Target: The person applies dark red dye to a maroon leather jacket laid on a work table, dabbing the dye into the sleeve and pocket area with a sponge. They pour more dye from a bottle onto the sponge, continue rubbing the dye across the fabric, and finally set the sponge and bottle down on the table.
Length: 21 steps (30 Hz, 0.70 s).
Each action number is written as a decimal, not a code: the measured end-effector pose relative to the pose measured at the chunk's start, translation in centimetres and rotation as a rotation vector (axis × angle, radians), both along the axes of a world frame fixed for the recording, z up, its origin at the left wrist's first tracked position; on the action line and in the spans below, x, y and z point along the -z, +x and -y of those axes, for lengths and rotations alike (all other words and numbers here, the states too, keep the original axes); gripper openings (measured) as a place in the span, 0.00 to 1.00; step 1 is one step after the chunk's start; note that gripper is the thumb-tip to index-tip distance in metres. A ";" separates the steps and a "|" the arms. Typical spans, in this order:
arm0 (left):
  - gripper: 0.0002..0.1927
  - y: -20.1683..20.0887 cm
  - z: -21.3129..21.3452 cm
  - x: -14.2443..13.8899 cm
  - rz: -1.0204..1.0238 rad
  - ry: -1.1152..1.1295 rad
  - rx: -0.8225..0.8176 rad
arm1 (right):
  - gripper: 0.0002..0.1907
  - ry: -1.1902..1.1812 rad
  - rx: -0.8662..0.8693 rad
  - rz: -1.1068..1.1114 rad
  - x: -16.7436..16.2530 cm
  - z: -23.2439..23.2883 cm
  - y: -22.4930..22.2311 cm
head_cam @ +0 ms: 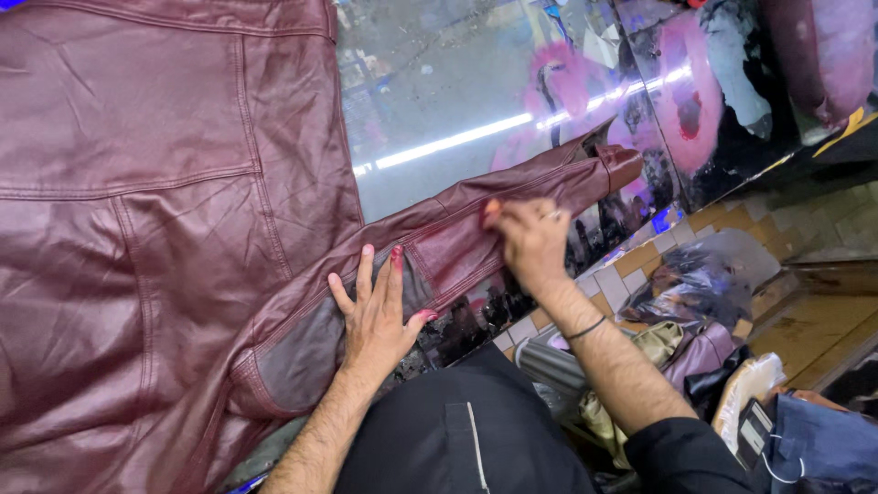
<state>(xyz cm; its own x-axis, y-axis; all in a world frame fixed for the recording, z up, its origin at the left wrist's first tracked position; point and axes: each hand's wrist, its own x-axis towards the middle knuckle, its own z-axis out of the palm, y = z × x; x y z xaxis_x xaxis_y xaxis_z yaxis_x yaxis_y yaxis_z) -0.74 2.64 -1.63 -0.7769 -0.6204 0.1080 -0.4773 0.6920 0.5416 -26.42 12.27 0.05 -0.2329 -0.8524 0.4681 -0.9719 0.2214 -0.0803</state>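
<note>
Left hand (373, 316) lies flat, fingers spread, on the maroon leather jacket (137, 210); right hand (530, 240) pinches its sleeve (red-stained fingertips).

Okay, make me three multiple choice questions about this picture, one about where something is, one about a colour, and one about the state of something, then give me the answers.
1. Where does the left hand lie?
A. on the jacket sleeve
B. on the tiled floor
C. in a plastic bag

2. What colour is the jacket?
A. black
B. maroon
C. tan

3. How is the left hand posed?
A. clenched in a fist
B. gripping a tool
C. flat with fingers spread

Answers:
1 A, the palm presses the sleeve near the underarm, on the glass counter.
2 B, the leather is dark red throughout.
3 C, the fingers fan out on the sleeve, while the right hand works further along it with fingers curled.
</note>
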 end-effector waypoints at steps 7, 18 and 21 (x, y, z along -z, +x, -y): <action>0.59 -0.7 0.5 -2.0 0.017 -0.008 -0.002 | 0.07 0.004 -0.206 -0.008 -2.3 1.6 0.9; 0.61 -0.8 0.2 -1.7 -0.005 -0.020 -0.012 | 0.10 -0.071 -0.075 0.087 -3.7 2.9 5.2; 0.62 -1.2 0.1 -1.9 0.017 0.016 -0.029 | 0.14 -0.046 -0.107 0.157 -4.0 3.0 6.3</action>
<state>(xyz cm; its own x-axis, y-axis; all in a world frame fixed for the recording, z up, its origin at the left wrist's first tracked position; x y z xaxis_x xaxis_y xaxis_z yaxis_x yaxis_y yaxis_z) -1.91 2.54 0.32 -0.7598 -0.6446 0.0851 -0.5063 0.6687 0.5444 -20.14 9.23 4.05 -0.2150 -0.8546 0.4726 -0.9645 0.1098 -0.2402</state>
